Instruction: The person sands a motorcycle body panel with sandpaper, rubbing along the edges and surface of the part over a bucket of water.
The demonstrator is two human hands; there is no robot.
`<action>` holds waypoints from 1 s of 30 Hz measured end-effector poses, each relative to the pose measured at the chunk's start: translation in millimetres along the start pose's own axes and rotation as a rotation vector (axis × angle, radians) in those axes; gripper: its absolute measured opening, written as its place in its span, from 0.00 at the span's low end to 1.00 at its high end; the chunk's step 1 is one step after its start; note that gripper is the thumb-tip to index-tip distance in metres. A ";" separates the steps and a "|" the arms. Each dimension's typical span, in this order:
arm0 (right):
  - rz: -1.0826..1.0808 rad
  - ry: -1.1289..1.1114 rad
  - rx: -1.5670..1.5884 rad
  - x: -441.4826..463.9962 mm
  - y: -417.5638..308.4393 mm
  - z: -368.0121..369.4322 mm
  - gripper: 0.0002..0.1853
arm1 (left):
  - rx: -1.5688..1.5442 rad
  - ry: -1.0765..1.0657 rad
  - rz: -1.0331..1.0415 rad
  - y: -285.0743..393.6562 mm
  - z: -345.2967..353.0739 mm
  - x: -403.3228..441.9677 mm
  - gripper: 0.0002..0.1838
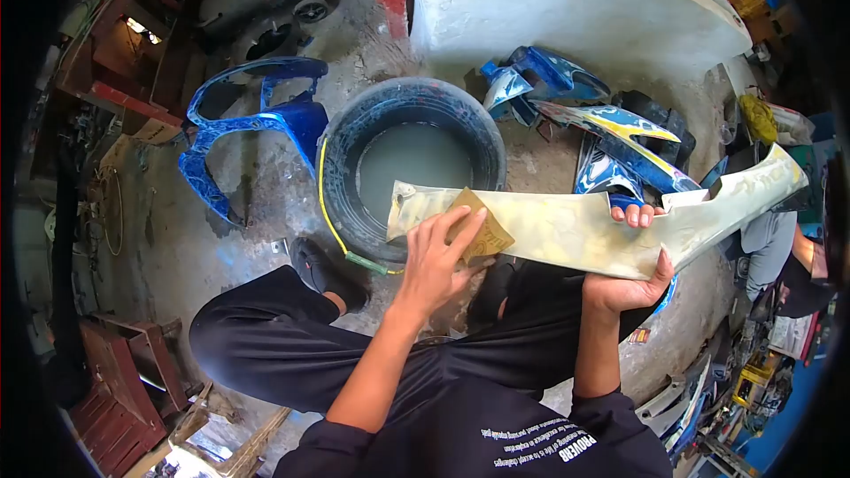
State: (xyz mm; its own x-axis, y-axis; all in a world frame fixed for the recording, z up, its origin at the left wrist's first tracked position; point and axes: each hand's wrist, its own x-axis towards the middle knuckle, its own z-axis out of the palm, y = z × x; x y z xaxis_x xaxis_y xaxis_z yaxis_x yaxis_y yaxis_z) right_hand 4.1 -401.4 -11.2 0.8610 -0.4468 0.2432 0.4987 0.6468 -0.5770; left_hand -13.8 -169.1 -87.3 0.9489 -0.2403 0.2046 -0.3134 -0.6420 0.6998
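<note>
A long, curved, cream-coloured plastic body panel [567, 228] with patchy yellowish areas lies across my front, its left end over the bucket's near rim. My left hand [432, 252] is closed on a folded brown sheet of sandpaper [486, 228], which lies against the panel's face near that left end. Farther along, my right hand [630, 279] grips the panel from below, with fingertips showing at a notch in its upper edge and the thumb on the near side. Behind the panel stands a dark round bucket [335, 190] of cloudy water.
A blue plastic frame-shaped fairing [297, 119] lies on the concrete floor left of the bucket. Several blue, white and yellow fairings [611, 124] are piled at the right. A yellow cord [322, 199] hangs along the bucket's side. Behind is a pale low wall [549, 9].
</note>
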 end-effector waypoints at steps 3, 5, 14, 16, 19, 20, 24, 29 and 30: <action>-0.009 0.016 0.010 3.3 -1.3 -2.1 0.26 | 0.156 -0.085 0.073 -7.3 4.5 2.9 0.39; -0.012 0.019 0.006 5.2 -5.1 -4.4 0.26 | 0.070 0.021 0.220 -2.2 10.6 1.9 0.43; -0.008 -0.006 0.028 4.3 -0.5 -3.8 0.26 | 0.061 0.178 -0.054 -9.3 19.3 -3.6 0.32; -0.003 -0.023 0.011 2.9 0.2 -0.9 0.25 | -0.121 0.104 0.097 27.9 21.7 -5.4 0.33; 0.009 -0.004 0.035 3.5 -2.0 0.3 0.26 | -0.054 0.159 0.054 32.3 14.4 -1.5 0.31; 0.001 0.008 0.024 2.9 -1.4 2.9 0.26 | -0.053 0.155 0.056 19.5 16.4 -1.4 0.31; -0.007 -0.012 0.020 3.5 -0.2 0.4 0.25 | -0.008 0.227 -0.166 19.3 24.8 -5.2 0.27; 0.002 0.008 0.027 3.3 -0.9 -1.0 0.26 | 0.059 0.215 -0.110 29.0 19.4 -14.5 0.22; -0.004 0.014 0.026 1.8 -2.1 -1.2 0.26 | 0.090 0.221 -0.290 14.3 17.0 -8.5 0.21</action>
State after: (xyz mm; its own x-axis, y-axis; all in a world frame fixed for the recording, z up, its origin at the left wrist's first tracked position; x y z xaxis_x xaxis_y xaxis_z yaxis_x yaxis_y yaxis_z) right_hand 4.5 -404.2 -10.5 0.8577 -0.4579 0.2341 0.5044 0.6607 -0.5558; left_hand -27.0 -188.6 -90.7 0.9806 0.1177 0.1568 -0.0233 -0.7243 0.6891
